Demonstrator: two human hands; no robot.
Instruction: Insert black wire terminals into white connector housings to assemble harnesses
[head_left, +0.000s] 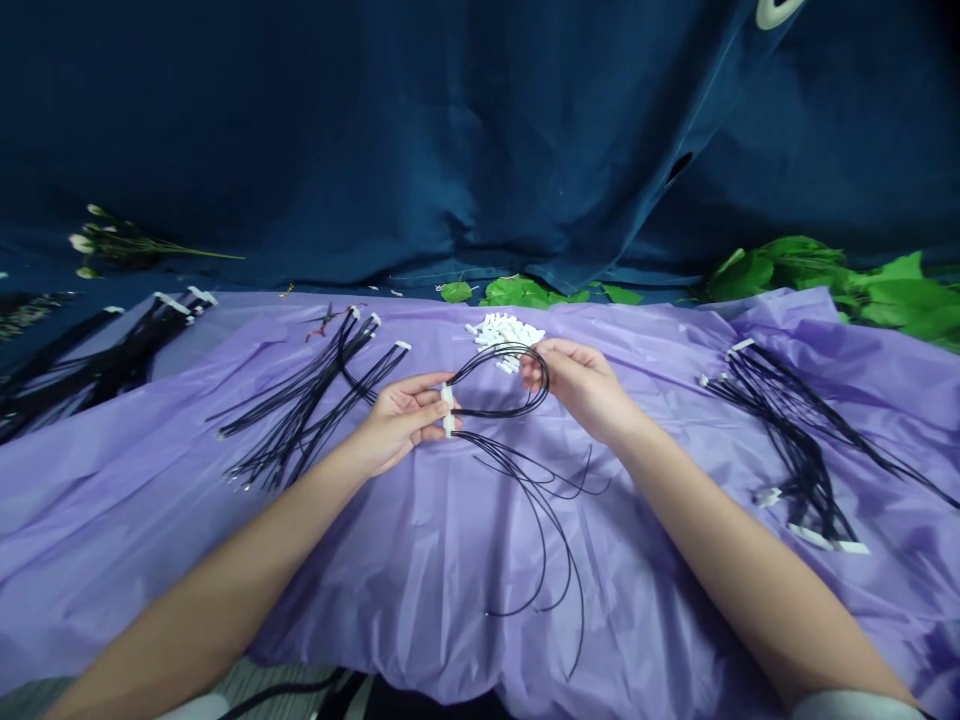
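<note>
The white connector (449,425) is clamped in the left hand (401,420) above the purple cloth (420,560); black wires (495,412), apparently looped back, are gripped by the right hand (583,380), while lower strands (517,465) are left loose-ended.

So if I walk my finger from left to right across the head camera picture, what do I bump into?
First bunch of black wires → second black bunch → left hand → white plug pile → right hand → right-side black wires.
</note>
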